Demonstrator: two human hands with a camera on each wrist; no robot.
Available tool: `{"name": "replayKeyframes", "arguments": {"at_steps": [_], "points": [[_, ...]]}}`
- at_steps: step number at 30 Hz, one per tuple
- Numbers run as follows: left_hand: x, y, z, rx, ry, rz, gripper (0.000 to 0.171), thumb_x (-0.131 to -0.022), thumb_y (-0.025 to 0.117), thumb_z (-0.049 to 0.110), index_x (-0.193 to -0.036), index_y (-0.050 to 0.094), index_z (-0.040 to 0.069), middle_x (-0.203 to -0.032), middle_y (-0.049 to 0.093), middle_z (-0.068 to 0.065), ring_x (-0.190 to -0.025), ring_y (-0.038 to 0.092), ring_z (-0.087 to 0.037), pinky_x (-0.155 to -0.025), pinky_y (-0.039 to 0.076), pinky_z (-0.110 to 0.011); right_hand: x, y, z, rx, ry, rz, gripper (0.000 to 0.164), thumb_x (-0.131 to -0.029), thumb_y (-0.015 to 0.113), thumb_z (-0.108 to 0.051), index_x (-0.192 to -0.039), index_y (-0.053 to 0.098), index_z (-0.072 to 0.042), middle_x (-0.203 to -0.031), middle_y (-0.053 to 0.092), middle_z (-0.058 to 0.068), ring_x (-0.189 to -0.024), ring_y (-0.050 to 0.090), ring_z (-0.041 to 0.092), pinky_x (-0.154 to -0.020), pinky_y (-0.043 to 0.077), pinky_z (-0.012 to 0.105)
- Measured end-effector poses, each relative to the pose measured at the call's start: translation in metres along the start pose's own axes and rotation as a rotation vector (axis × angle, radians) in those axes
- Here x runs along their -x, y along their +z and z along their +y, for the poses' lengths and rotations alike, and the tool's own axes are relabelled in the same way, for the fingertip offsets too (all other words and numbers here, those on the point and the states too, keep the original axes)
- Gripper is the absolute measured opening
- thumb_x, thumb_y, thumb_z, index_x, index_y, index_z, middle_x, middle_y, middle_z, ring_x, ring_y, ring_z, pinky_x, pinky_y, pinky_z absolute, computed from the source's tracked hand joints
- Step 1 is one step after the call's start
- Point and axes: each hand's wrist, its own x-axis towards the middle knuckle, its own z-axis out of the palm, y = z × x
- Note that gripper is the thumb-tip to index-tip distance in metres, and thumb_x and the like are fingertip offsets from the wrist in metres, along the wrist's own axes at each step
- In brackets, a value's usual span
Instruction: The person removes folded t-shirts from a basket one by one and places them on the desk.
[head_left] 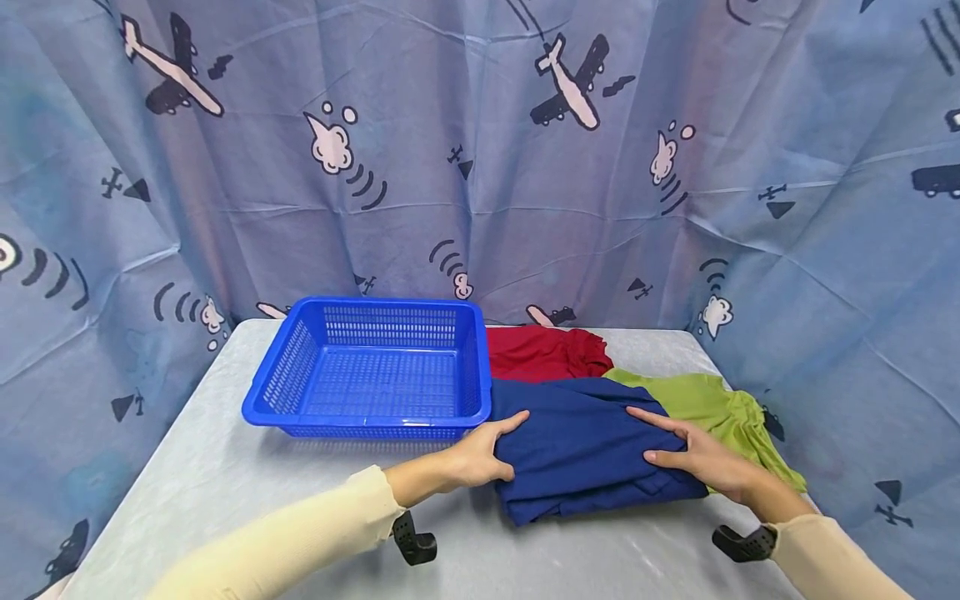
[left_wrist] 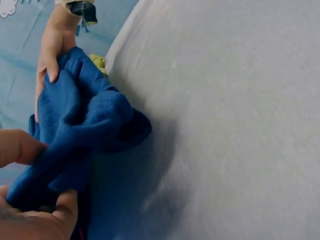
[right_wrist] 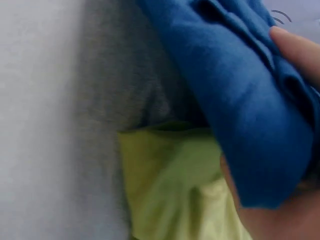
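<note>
A folded dark-blue garment (head_left: pixel 581 442) is held at both ends, raised a little over the table. My left hand (head_left: pixel 480 454) grips its left end, thumb on one face and fingers curled to the other in the left wrist view. At the opposite end my right hand (head_left: pixel 708 458) grips the cloth, with the folded layers (right_wrist: pixel 240 95) between thumb and fingers in the right wrist view. Some fingertips are hidden behind the fabric. What kind of garment it is cannot be told.
Left of the garment stands a blue plastic basket (head_left: pixel 367 421) with nothing in it. A red garment (head_left: pixel 543 352) lies behind, and a lime-green garment (head_left: pixel 712 404) lies at the right of the white-covered table (head_left: pixel 202 500). A patterned curtain (head_left: pixel 420 150) surrounds the back and sides.
</note>
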Motion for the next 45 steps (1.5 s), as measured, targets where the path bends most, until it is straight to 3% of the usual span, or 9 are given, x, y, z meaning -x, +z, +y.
{"name": "replayKeyframes", "arguments": {"at_steps": [5, 9, 13, 19, 24, 31, 38, 45], "points": [[0.004, -0.005, -0.007, 0.025, -0.017, -0.039, 0.096, -0.075, 0.070, -0.007, -0.159, 0.034, 0.021, -0.161, 0.037, -0.014, -0.143, 0.039, -0.023, -0.116, 0.037, -0.044, 0.000, 0.008, 0.004, -0.061, -0.011, -0.058, 0.068, -0.102, 0.058, -0.016, -0.162, 0.026, -0.020, -0.164, 0.025, 0.024, -0.125, 0.046, -0.019, -0.097, 0.043, 0.012], [0.007, -0.009, -0.014, 0.033, -0.025, -0.083, 0.095, -0.078, 0.073, -0.004, -0.160, 0.032, 0.022, -0.161, 0.037, -0.014, -0.147, 0.036, -0.025, -0.119, 0.034, -0.046, 0.000, 0.012, 0.011, -0.096, -0.018, -0.120, 0.069, -0.103, 0.056, -0.013, -0.163, 0.021, -0.019, -0.165, 0.019, 0.027, -0.126, 0.045, -0.019, -0.098, 0.043, 0.012], [0.008, -0.010, -0.023, 0.056, -0.014, -0.122, 0.096, -0.080, 0.075, -0.003, -0.161, 0.030, 0.021, -0.159, 0.042, -0.011, -0.146, 0.038, -0.023, -0.120, 0.034, -0.041, 0.001, 0.014, 0.018, -0.121, -0.026, -0.158, 0.071, -0.103, 0.055, -0.011, -0.163, 0.020, -0.018, -0.166, 0.015, 0.028, -0.128, 0.044, -0.018, -0.099, 0.043, 0.012], [0.010, -0.012, -0.033, 0.072, -0.015, -0.168, 0.097, -0.080, 0.076, -0.003, -0.161, 0.029, 0.022, -0.157, 0.043, -0.010, -0.136, 0.046, -0.017, -0.101, 0.044, -0.023, -0.001, 0.015, 0.028, -0.101, 0.006, -0.172, 0.071, -0.102, 0.058, -0.012, -0.163, 0.023, -0.019, -0.165, 0.020, 0.026, -0.128, 0.045, -0.017, -0.099, 0.042, 0.012], [0.010, -0.012, -0.041, 0.052, -0.031, -0.187, 0.098, -0.079, 0.077, -0.003, -0.161, 0.029, 0.022, -0.153, 0.044, -0.013, -0.128, 0.049, -0.016, -0.094, 0.045, -0.020, -0.003, 0.018, 0.035, -0.091, 0.013, -0.183, 0.074, -0.100, 0.060, -0.012, -0.163, 0.022, -0.017, -0.166, 0.015, 0.028, -0.125, 0.042, -0.020, -0.099, 0.041, 0.013], [0.008, -0.008, -0.050, 0.015, 0.009, -0.190, 0.100, -0.077, 0.077, -0.006, -0.161, 0.027, 0.014, -0.153, 0.047, -0.015, -0.129, 0.050, -0.015, -0.102, 0.041, -0.017, -0.002, 0.019, 0.036, 0.015, 0.014, -0.147, 0.073, -0.099, 0.063, -0.017, -0.162, 0.026, -0.014, -0.165, 0.016, 0.030, -0.119, 0.035, -0.027, -0.108, 0.037, 0.043], [0.010, -0.007, -0.053, 0.005, 0.040, -0.203, 0.101, -0.076, 0.077, -0.006, -0.161, 0.025, 0.010, -0.151, 0.049, -0.017, -0.125, 0.053, -0.013, -0.102, 0.042, -0.016, -0.002, 0.022, 0.040, -0.021, -0.028, -0.147, 0.073, -0.098, 0.064, -0.014, -0.161, 0.027, -0.013, -0.164, 0.016, 0.032, -0.122, 0.035, -0.026, -0.098, 0.038, 0.013], [0.010, -0.004, -0.056, 0.026, 0.045, -0.189, 0.102, -0.076, 0.077, -0.008, -0.162, 0.026, 0.012, -0.141, 0.058, -0.016, -0.109, 0.059, -0.008, -0.095, 0.046, -0.015, -0.003, 0.022, 0.042, -0.013, -0.058, -0.161, 0.074, -0.098, 0.065, -0.014, -0.161, 0.027, -0.009, -0.163, 0.017, 0.033, -0.123, 0.035, -0.026, -0.096, 0.037, 0.009]]}}
